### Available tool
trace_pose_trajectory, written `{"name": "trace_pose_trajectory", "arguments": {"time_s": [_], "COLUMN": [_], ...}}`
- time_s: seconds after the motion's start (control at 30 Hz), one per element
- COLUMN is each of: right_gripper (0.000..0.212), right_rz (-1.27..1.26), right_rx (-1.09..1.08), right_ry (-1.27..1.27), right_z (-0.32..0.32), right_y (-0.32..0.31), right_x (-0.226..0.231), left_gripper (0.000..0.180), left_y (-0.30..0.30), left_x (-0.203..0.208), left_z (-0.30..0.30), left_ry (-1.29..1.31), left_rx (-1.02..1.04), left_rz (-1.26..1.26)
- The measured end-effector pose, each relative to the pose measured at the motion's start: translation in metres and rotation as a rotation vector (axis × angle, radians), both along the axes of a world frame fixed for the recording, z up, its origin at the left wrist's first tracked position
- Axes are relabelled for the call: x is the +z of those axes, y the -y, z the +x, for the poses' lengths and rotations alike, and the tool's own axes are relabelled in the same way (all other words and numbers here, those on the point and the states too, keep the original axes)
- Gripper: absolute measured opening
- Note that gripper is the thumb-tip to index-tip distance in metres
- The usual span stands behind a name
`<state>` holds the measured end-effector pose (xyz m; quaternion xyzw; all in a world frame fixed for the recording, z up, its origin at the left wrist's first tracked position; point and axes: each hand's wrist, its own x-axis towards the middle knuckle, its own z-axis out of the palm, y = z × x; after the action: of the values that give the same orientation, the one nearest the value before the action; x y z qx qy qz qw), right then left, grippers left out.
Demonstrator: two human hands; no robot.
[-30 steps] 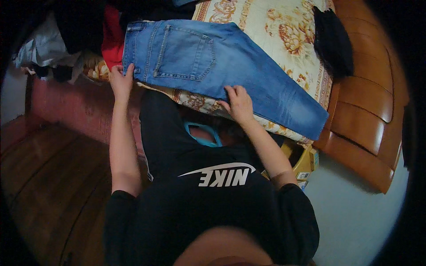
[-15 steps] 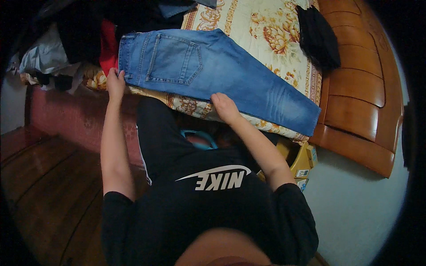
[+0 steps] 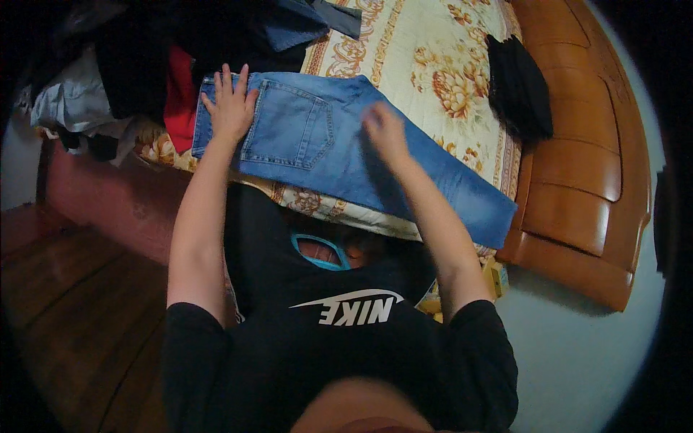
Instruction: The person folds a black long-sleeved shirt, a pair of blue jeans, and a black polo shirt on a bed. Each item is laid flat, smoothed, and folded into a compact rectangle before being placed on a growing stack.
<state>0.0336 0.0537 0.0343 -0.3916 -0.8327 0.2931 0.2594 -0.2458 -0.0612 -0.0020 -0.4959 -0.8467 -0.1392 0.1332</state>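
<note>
- Blue jeans (image 3: pixel 339 155): folded lengthwise, lying flat along the near edge of the bed (image 3: pixel 393 58). Waistband toward the left, leg narrowing to the hem at the near right corner. A back pocket faces up. A strip of patterned cover shows between jeans and near edge.
- Left hand (image 3: pixel 232 108): laid flat, palm down, on the waistband end beside the pocket. Fingers spread well apart, pressed to the denim, gripping nothing.
- Right hand (image 3: pixel 385 131): over the upper leg, right of the pocket. Fingers look curled in, but blurred; cannot tell whether they touch the denim or pinch it.
- Headboard (image 3: pixel 577 137): brown, glossy, panelled, along the right edge of the bed. Hem lies just beside it.
- Black cloth (image 3: pixel 520 90): bundled, on the bed against the headboard, farther from the near edge than the hem.
- Red garment (image 3: pixel 180 97): just left of the waistband, near edge of the bed.
- Dark clothes (image 3: pixel 130 72): heaped toward the far left corner, details lost in shadow.
- Grey-white garment (image 3: pixel 71 105): left end of that heap.
- Dark blue denim piece (image 3: pixel 292 29): beyond the waistband, toward the far edge.
</note>
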Motion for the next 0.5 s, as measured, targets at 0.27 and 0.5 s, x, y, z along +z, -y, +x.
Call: {"name": "trace_pose_trajectory", "arguments": {"time_s": [0.27, 0.5], "right_gripper": [0.070, 0.048], "right_rz": [-0.501, -0.464], "right_rx": [-0.013, 0.174], "right_ry": [0.756, 0.540], "right_z": [-0.057, -0.055], "right_y": [-0.125, -0.145], "right_x": [-0.014, -0.033], "left_gripper": [0.054, 0.054], "left_y": [0.000, -0.001], "left_x": [-0.027, -0.028], "left_z": [0.004, 0.003], "left_ry": [0.071, 0.084], "left_rx": [-0.014, -0.014], "left_rz": [0.062, 0.094]}}
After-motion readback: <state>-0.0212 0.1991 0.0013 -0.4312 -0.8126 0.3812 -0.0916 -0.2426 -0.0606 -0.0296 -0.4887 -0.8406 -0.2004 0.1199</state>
